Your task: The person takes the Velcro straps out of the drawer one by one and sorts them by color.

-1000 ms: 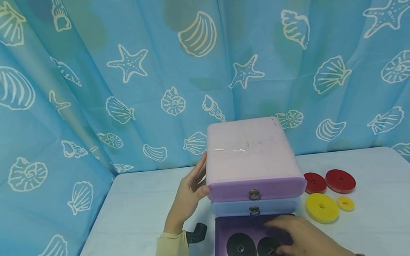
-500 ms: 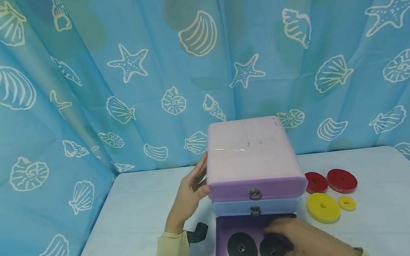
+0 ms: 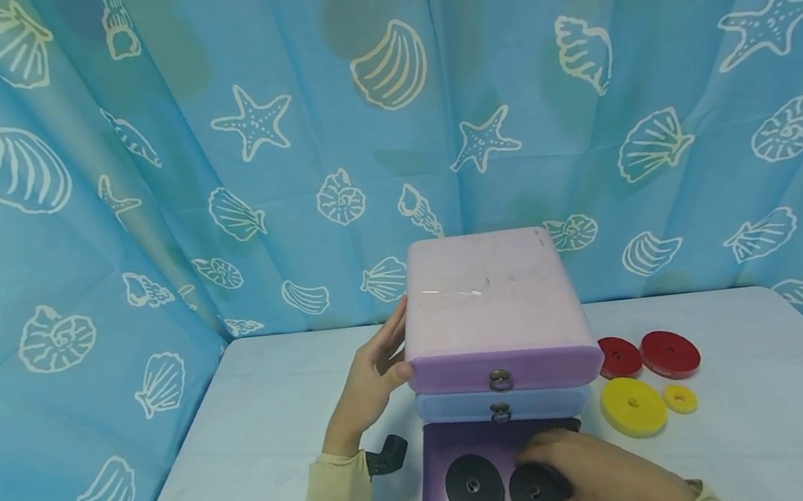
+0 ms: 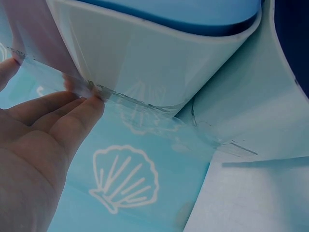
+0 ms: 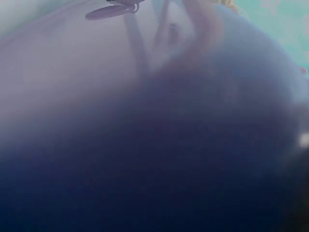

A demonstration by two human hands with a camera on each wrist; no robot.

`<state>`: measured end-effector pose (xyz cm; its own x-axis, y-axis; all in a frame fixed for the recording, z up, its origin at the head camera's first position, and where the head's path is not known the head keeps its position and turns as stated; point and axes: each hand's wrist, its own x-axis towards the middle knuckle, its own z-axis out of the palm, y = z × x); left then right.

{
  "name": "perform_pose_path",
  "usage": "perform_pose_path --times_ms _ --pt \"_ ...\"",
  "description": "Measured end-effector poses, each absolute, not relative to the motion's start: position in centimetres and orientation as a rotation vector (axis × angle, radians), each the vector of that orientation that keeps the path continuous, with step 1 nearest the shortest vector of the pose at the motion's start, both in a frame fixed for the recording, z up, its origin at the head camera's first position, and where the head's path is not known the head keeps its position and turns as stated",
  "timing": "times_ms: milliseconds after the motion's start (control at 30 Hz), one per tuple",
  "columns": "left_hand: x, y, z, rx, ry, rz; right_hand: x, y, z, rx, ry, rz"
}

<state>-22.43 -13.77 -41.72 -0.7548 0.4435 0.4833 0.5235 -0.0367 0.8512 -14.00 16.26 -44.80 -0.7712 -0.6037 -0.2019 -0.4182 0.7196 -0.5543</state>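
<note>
A small drawer unit with a pale pink top (image 3: 492, 294) stands on the table, and its lowest purple drawer (image 3: 436, 475) is pulled out. Two black discs with centre holes lie side by side in it, the left disc (image 3: 464, 495) and the right disc (image 3: 534, 498). My right hand (image 3: 593, 463) reaches into the drawer and grips the right disc at its right edge; some fingertips are hidden. Against the unit's left side rests my left hand (image 3: 367, 385), fingers extended. In the left wrist view its fingertips (image 4: 94, 101) touch clear tape on the unit's side.
Right of the unit lie two red discs, the nearer one (image 3: 619, 358) and the farther one (image 3: 670, 354), a large yellow disc (image 3: 627, 410) and a small yellow ring (image 3: 679, 398). A black elbow-shaped piece (image 3: 392, 454) sits by the left wrist. A shell-print curtain (image 3: 297, 237) hangs behind.
My right hand has lowered slightly and closed in on the right disc, which has shifted a little to the right. The left hand stays against the unit.
</note>
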Motion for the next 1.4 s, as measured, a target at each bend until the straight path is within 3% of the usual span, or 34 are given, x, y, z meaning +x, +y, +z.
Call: perform_pose_path --times_ms 1400 --pt "-22.4 -13.8 -41.8 -1.055 -2.142 -1.931 -12.2 18.5 -42.6 -0.511 2.649 -0.765"
